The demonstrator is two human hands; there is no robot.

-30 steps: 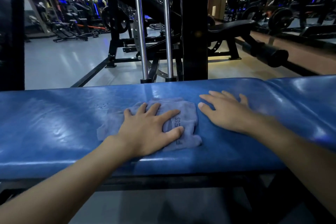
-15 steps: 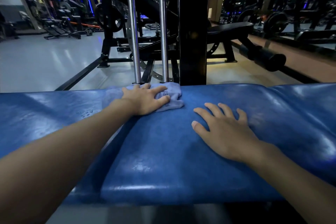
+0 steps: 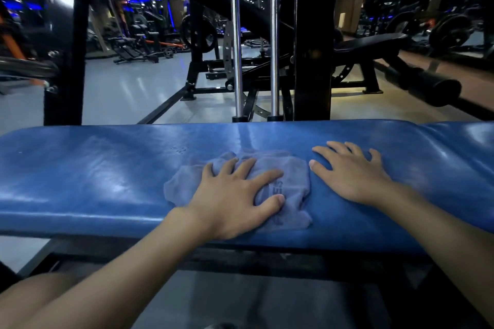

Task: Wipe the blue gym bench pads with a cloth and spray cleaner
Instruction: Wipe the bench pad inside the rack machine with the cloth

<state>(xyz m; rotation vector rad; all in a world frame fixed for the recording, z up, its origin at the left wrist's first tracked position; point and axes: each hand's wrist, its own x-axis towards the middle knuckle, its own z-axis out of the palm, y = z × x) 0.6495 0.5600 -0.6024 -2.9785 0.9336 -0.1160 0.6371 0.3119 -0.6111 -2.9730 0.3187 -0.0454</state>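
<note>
A long blue bench pad point(image 3: 93, 181) runs across the view, shiny with wet streaks and a few droplets. A crumpled grey-blue cloth point(image 3: 294, 176) lies on its middle, near the front edge. My left hand point(image 3: 235, 200) presses flat on the cloth with fingers spread. My right hand point(image 3: 350, 173) rests flat on the bare pad just right of the cloth, holding nothing. No spray bottle is in view.
Behind the bench stand a black upright post point(image 3: 312, 61) and two chrome guide rods point(image 3: 236, 48). A black bench point(image 3: 374, 43) and a padded roller point(image 3: 433, 88) are at the right rear. The bench's dark frame point(image 3: 240, 259) runs under the pad.
My left hand has pulled the cloth from the pad's far edge back toward the near edge. My right hand stays flat on the pad.
</note>
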